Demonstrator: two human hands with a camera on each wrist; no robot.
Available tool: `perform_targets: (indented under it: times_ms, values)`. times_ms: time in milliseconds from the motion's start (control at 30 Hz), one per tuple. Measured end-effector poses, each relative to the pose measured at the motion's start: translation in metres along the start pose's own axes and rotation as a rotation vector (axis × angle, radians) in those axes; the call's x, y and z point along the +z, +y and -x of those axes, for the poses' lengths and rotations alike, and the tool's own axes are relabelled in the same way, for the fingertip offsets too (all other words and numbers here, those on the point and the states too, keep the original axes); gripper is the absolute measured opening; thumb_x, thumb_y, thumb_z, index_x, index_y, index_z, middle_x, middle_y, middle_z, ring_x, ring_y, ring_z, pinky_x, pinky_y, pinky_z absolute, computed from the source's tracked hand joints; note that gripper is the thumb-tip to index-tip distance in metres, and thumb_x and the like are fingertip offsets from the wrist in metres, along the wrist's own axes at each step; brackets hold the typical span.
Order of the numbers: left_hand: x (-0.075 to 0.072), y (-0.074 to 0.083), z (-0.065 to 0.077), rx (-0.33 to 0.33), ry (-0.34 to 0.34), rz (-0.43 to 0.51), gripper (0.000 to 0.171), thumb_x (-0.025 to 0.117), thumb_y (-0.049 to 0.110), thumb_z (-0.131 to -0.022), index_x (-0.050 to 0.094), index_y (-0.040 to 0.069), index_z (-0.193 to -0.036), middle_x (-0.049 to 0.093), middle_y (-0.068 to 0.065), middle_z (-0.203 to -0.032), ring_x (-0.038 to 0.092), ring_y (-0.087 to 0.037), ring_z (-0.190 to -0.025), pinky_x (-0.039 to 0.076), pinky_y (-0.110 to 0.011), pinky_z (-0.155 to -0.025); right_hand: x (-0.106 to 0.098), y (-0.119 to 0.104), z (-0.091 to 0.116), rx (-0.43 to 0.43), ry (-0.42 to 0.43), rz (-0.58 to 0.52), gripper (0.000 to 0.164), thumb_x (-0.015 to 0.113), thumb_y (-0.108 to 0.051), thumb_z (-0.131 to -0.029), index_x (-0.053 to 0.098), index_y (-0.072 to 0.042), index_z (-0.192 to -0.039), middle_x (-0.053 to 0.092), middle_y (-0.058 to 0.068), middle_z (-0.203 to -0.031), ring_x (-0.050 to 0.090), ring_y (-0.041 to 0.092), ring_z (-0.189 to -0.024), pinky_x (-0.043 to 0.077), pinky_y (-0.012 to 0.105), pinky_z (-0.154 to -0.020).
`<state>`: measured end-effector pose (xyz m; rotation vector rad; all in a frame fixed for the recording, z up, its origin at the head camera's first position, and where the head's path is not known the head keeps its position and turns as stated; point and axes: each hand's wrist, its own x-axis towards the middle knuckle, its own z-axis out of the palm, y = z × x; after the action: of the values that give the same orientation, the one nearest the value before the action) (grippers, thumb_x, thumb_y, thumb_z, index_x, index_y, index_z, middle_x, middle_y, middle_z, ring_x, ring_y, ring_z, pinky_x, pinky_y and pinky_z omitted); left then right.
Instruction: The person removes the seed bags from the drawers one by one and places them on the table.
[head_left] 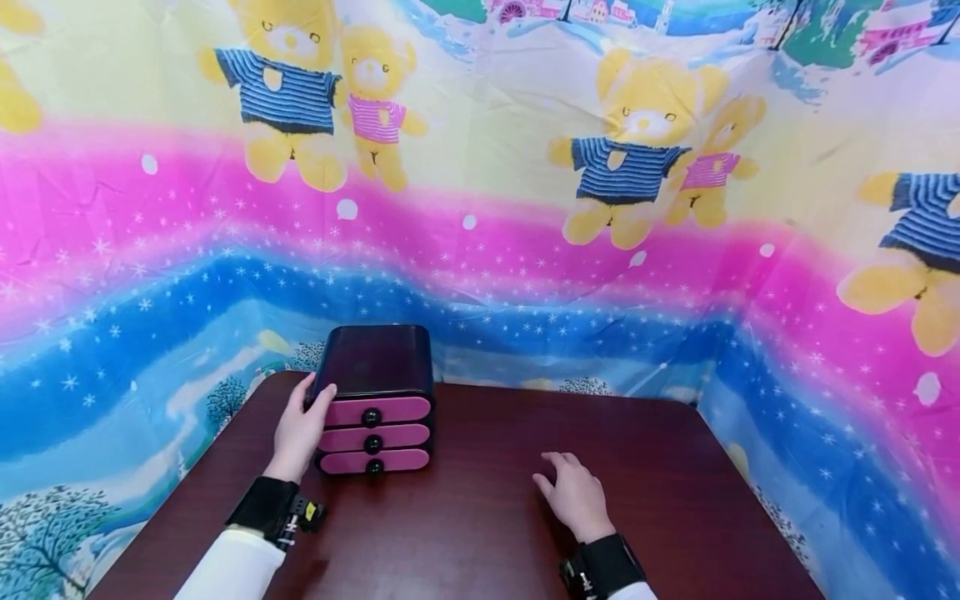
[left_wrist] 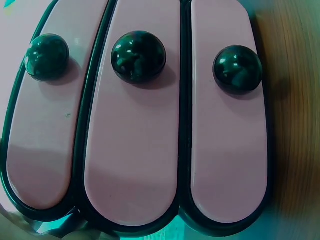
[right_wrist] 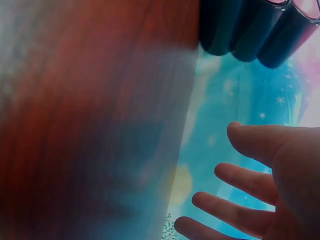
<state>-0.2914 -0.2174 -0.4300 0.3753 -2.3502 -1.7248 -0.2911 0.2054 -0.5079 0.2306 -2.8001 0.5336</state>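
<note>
A small black drawer box (head_left: 378, 358) with three pink drawer fronts (left_wrist: 135, 150) and round black knobs (left_wrist: 138, 57) stands at the back left of the table. All three drawers look closed. My left hand (head_left: 298, 429) rests against the box's left side, its thumb by the upper front corner and its fingers along the side, partly hidden. Only a sliver of that hand shows in the left wrist view. Right of the box, my right hand (head_left: 576, 498) hovers over the table with spread fingers (right_wrist: 240, 182) and holds nothing.
The dark red-brown wooden table (head_left: 487, 533) has rounded back corners. A hanging cloth (head_left: 480, 275) printed with bears and snowflakes runs along its back and sides, close behind the box. Black bands (head_left: 262, 504) with small devices are strapped on both wrists.
</note>
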Motion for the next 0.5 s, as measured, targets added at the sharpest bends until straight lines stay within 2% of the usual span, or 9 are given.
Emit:
perform_targets:
  times_ms: [233, 500]
  values:
    - [0.033, 0.009, 0.002, 0.021, -0.051, 0.017, 0.081, 0.049, 0.061, -0.101, 0.017, 0.024, -0.165, 0.021, -0.018, -0.168, 0.021, -0.041, -0.153, 0.023, -0.062, -0.12, -0.004, 0.002, -0.002, -0.002, 0.019, -0.006, 0.042, 0.077, -0.03, -0.092, 0.07, -0.009, -0.128, 0.067, 0.017, -0.123, 0.07, 0.029, -0.093, 0.057, 0.048, -0.076]
    - [0.066, 0.019, 0.008, 0.052, -0.075, 0.039, 0.077, 0.051, 0.059, -0.101, 0.023, 0.024, -0.164, 0.027, -0.017, -0.166, 0.026, -0.04, -0.151, 0.025, -0.062, -0.119, -0.01, 0.002, -0.003, -0.008, 0.035, -0.005, 0.041, 0.076, -0.029, -0.092, 0.07, -0.009, -0.128, 0.067, 0.017, -0.124, 0.071, 0.029, -0.093, 0.058, 0.047, -0.076]
